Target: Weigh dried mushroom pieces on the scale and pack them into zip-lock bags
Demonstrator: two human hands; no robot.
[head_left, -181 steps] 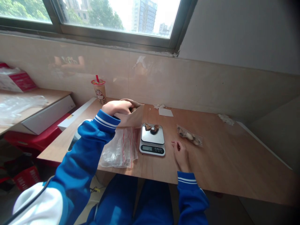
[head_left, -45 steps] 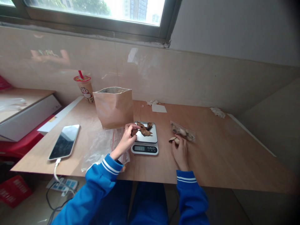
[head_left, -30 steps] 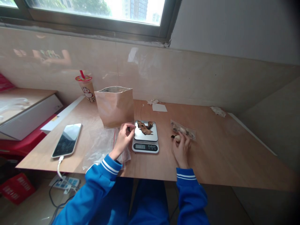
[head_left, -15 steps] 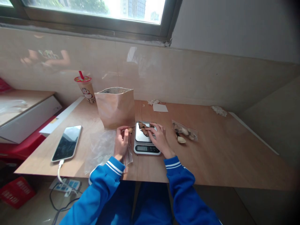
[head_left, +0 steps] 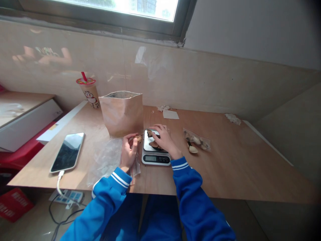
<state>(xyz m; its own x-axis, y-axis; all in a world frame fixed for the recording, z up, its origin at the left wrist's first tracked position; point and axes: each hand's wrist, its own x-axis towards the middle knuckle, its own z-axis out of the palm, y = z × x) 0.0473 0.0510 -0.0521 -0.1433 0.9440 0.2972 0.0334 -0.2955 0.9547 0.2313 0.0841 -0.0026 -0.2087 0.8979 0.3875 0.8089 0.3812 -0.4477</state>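
A digital kitchen scale (head_left: 155,159) stands on the wooden table, and several dried brown pieces (head_left: 154,145) lie on its steel top, partly hidden. My right hand (head_left: 164,139) is curled over the scale, its fingers at those pieces; I cannot tell if it grips one. My left hand (head_left: 128,151) pinches a small brown piece (head_left: 137,138) beside the scale, above a clear zip bag (head_left: 106,157) with red seal lines. Behind it stands an open kraft paper bag (head_left: 122,113). A small plastic bag of pale pieces (head_left: 197,140) lies to the right, with one pale piece (head_left: 193,149) beside it.
A smartphone (head_left: 67,152) with a white charging cable lies at the table's left. A milk tea cup with a red straw (head_left: 89,95) stands at the back by the tiled wall. Paper scraps (head_left: 170,114) lie further along. The table's front edge runs just beyond my sleeves.
My right hand has moved back from the scale's front onto its top, over the brown pieces. My left hand still pinches its small piece. The view has shifted slightly.
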